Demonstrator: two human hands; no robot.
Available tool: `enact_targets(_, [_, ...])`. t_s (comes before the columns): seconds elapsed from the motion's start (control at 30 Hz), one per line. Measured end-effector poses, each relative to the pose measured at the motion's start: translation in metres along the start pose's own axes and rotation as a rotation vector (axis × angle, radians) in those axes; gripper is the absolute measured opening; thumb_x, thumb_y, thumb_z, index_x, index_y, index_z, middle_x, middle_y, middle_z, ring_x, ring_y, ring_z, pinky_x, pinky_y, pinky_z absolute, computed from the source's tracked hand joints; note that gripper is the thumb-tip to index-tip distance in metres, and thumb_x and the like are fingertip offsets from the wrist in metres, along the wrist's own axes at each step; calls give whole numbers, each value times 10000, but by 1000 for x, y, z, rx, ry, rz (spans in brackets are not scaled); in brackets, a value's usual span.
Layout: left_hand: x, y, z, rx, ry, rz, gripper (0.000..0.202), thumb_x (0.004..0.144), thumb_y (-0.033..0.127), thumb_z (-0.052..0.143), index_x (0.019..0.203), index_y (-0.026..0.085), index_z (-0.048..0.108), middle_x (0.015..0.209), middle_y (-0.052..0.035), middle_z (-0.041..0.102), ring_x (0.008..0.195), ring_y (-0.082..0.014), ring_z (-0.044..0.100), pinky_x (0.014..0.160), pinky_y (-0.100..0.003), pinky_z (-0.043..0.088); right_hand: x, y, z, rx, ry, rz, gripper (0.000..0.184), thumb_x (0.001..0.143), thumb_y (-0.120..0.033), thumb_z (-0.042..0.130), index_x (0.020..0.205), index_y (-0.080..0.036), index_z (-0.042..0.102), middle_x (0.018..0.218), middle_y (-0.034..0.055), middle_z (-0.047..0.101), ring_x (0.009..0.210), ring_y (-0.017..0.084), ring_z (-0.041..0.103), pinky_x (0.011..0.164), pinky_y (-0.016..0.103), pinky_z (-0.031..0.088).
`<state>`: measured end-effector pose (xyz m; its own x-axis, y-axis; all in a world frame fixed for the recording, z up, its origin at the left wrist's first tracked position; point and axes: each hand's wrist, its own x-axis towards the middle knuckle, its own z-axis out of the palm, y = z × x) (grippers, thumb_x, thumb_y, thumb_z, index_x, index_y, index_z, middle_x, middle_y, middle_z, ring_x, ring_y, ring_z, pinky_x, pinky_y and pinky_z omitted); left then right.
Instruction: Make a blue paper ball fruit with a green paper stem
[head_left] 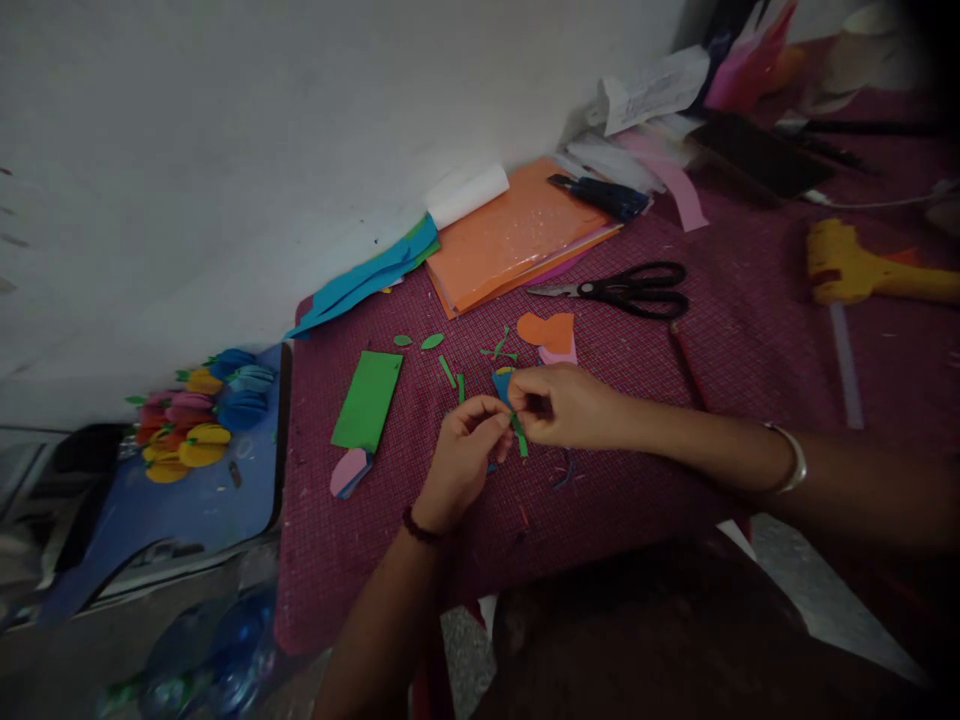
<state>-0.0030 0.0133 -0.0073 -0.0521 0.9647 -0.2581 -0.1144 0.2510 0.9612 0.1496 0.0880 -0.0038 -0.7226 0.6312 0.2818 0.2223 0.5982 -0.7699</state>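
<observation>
My left hand (465, 455) is closed in a pinch, thumb and forefinger together. Its fingertips meet those of my right hand (564, 405), also pinched, over the maroon checked table (420, 540). Between them is a narrow green paper strip (521, 437), its lower end hanging free; its upper end is hidden by the fingers. A blue paper piece (502, 385) with a bit of yellow lies just behind the fingertips. Thin green strips (448, 371) and small green leaf shapes (432, 341) lie beyond my left hand. An orange paper cutout (551, 331) rests on a pink one (561, 355).
Black-handled scissors (634, 289) lie beyond my right hand, near an orange sheet stack (517, 235) with a cutter (600, 194). A green paper rectangle (367, 400) lies left. A yellow glue gun (847, 265) sits right. Colourful paper fruit shapes (204, 445) rest on a blue surface.
</observation>
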Motion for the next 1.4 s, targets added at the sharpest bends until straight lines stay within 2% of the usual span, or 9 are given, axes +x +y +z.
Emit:
enact_targets(0.13, [2,-1,-3,16,-4,38,146,719,289,632,711,168,550,496,69,462,417,-47,367,421,-189,271,0,-1,-2,6,-12,-40,63,695,-121,508,676,-176,482,612,-38,481,566,85,428,547,225,294])
enact_targets(0.33, [-1,5,-7,201,66,147,115,752,266,602,700,170,564,506,71,449,443,-50,352,452,-196,283,3,-1,1,524,-214,257,73,798,-251,487,790,-191,445,626,-56,478,514,89,500,493,213,381])
enact_targets(0.63, [3,-2,-6,66,-36,-20,118,730,259,600,681,162,551,496,62,477,396,-42,354,393,-186,262,-1,6,4,148,-111,36,100,722,-81,478,739,-180,471,624,-54,464,548,76,423,526,206,308])
enact_targets(0.77, [4,-1,-4,-22,-66,-69,132,763,289,554,727,162,553,537,43,499,415,-59,400,390,-189,295,0,3,1,216,-145,69,96,724,-93,471,757,-183,466,613,-57,466,524,69,422,494,190,310])
enact_targets(0.83, [3,-1,-4,121,-19,97,88,776,244,540,787,164,575,595,32,528,481,-71,452,446,-195,361,1,1,0,355,-175,173,71,743,-128,460,760,-195,444,570,-75,432,468,62,402,448,179,314])
enact_targets(0.93, [1,-1,-7,507,80,531,98,769,127,555,841,173,603,734,5,573,647,-92,529,592,-217,440,2,0,-1,525,-224,339,53,759,-172,448,777,-210,417,517,-95,424,397,61,404,392,172,351])
enact_targets(1.03, [0,0,-10,753,50,806,117,801,98,556,867,180,605,806,-14,593,729,-106,561,644,-228,468,3,-2,-2,580,-276,410,74,747,-170,465,789,-210,419,506,-97,463,386,62,439,388,171,399])
enact_targets(1.23, [-1,4,-16,909,-36,951,77,844,117,554,878,172,597,835,-38,633,802,-129,593,716,-253,502,4,-4,-7,595,-337,444,80,727,-138,472,777,-197,450,500,-90,485,396,55,456,401,163,412])
enact_targets(1.4, [-2,6,-15,909,-31,927,86,846,110,540,835,168,603,805,-37,626,774,-128,578,696,-250,479,4,-2,-7,568,-352,428,58,739,-151,461,775,-195,455,517,-84,482,414,63,455,410,175,402])
